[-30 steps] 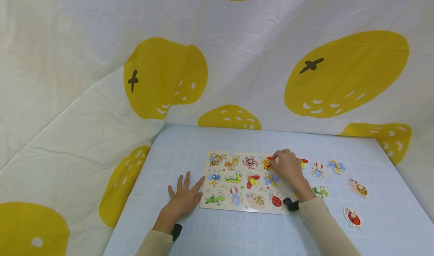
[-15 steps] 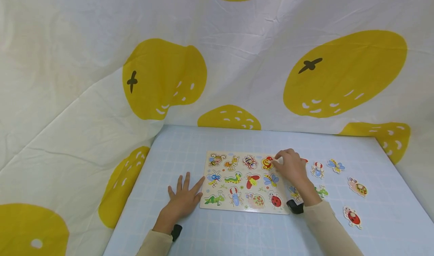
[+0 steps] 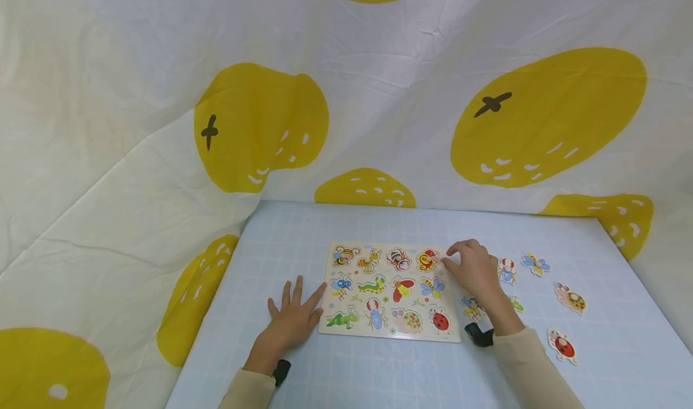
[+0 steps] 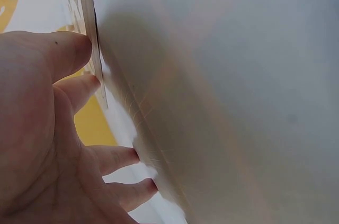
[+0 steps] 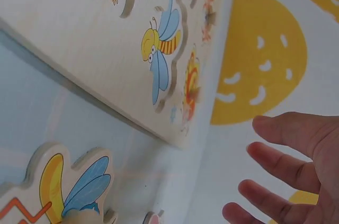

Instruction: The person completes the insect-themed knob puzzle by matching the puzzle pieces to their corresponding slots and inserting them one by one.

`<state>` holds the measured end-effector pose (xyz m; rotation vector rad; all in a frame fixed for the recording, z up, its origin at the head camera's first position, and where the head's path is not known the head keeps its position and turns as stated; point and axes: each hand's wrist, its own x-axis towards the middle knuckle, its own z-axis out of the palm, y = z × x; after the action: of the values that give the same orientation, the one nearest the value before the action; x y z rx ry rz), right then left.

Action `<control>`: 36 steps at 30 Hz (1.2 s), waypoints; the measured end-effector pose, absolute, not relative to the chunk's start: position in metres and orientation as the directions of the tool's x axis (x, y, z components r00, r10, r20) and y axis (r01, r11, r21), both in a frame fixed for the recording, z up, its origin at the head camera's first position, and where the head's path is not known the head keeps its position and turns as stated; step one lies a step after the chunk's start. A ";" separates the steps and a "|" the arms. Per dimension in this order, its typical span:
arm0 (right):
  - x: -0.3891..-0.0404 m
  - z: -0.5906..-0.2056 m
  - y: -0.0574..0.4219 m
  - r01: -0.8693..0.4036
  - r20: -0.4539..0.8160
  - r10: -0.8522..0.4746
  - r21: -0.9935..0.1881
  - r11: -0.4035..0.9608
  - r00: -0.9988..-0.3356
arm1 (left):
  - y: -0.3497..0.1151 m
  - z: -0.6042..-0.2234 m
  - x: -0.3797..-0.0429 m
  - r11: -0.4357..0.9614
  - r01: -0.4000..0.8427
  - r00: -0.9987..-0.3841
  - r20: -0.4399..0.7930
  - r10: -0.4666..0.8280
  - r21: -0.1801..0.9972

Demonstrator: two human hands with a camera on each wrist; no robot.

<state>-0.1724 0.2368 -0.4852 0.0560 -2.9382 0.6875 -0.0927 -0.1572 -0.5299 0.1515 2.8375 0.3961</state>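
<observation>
A wooden insect puzzle board (image 3: 390, 334) lies flat on the table. In its top right corner sits a red and yellow butterfly piece (image 3: 429, 260), seen edge-on with its knob (image 5: 195, 94) in the right wrist view. My right hand (image 3: 475, 272) hovers just right of that piece, holding nothing, its fingers (image 5: 286, 168) apart and loosely bent. On the left, my other hand (image 3: 292, 320) rests on the table with fingers spread. Its thumb (image 4: 71, 52) and index finger touch the board's edge (image 4: 87, 23).
Loose pieces lie right of the board: a mosquito (image 3: 472, 308), a stag beetle (image 3: 508, 271), a blue-winged bee (image 3: 535, 264), a snail (image 3: 570, 298), a ladybug (image 3: 563, 346) and a partly covered green piece (image 3: 517, 304). Patterned cloth (image 3: 379, 126) hangs behind the table.
My right hand has let go of the butterfly piece and drawn back to the right, uncovering it in the board's corner. The left hand stays in place.
</observation>
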 end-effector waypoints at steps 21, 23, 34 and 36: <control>-0.142 -0.490 0.263 -0.086 0.204 0.003 -0.427 0.900 -0.979 | -0.158 -0.529 -0.091 0.949 0.073 -0.958 -0.243 0.152 0.306; -0.139 -0.493 0.265 -0.093 0.215 0.002 -0.431 0.898 -0.977 | -0.158 -0.529 -0.091 0.948 0.072 -0.957 -0.246 0.153 0.310; -0.120 -0.502 0.275 -0.137 0.254 -0.012 -0.482 0.865 -0.967 | -0.159 -0.531 -0.091 0.948 0.066 -0.958 -0.246 0.147 0.310; -0.117 -0.504 0.277 -0.136 0.255 -0.009 -0.484 0.865 -0.967 | -0.159 -0.532 -0.091 0.948 0.067 -0.958 -0.244 0.148 0.311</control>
<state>-0.1168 0.2766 -0.5042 0.1101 -2.7937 0.7513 -0.0908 -0.1589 -0.5315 0.1592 2.8361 0.4393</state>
